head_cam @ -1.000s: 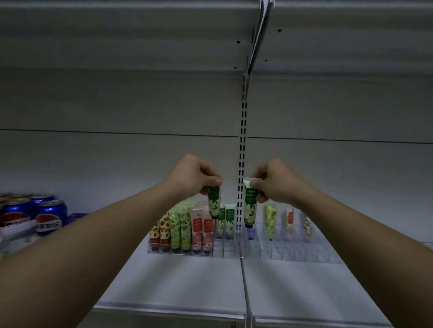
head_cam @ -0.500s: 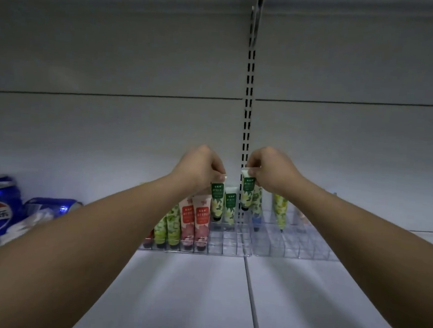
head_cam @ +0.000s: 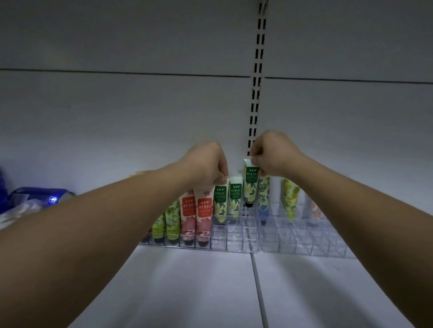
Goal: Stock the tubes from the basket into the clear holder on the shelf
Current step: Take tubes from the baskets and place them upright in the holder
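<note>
My left hand (head_cam: 205, 163) pinches a green tube (head_cam: 220, 202) already low in the holder (head_cam: 233, 242); my right hand (head_cam: 272, 155) pinches another tube (head_cam: 250, 184) above its slot. Next, I think, lower both straight and release.

Both bare forearms reach forward, converging; the left hand (head_cam: 206, 163) hangs knuckles-up, its fingers (head_cam: 222, 175) curled down and pinching a tube's top; the right hand (head_cam: 275, 154) sits slightly higher, fingers pinched on another.
</note>
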`<state>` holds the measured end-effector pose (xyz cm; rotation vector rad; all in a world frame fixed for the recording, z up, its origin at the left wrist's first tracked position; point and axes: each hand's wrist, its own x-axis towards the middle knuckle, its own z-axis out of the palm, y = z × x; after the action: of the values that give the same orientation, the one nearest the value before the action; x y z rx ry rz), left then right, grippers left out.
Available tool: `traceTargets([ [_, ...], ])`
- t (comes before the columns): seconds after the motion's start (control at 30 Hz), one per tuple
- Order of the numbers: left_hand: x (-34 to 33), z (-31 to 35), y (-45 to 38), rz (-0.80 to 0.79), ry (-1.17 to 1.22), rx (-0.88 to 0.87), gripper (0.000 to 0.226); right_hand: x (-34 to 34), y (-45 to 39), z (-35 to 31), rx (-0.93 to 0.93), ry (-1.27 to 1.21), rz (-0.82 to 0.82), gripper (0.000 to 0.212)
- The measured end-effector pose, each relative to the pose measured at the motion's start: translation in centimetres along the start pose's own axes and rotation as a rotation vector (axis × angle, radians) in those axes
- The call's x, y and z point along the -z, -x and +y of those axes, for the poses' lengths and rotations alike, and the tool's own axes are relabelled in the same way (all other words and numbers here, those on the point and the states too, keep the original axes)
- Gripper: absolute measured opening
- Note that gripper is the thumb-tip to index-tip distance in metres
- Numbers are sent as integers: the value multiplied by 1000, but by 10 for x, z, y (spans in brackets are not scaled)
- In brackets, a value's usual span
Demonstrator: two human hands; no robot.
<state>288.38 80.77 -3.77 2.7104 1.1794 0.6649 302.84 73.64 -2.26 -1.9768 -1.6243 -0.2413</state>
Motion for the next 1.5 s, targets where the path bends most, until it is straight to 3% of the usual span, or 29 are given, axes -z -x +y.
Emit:
traceTargets([
  [0.83,-4,4,0,29,-79,-27,10,0,1,-6,13,50,-56,15],
  [1.13,-5,3,0,26,-72,-38,11,-6,-2,-3,40,78,1,18],
  [1.5,-4,4,2,27,-65,-14,10,-10,-1,4,22,33,-85,16],
])
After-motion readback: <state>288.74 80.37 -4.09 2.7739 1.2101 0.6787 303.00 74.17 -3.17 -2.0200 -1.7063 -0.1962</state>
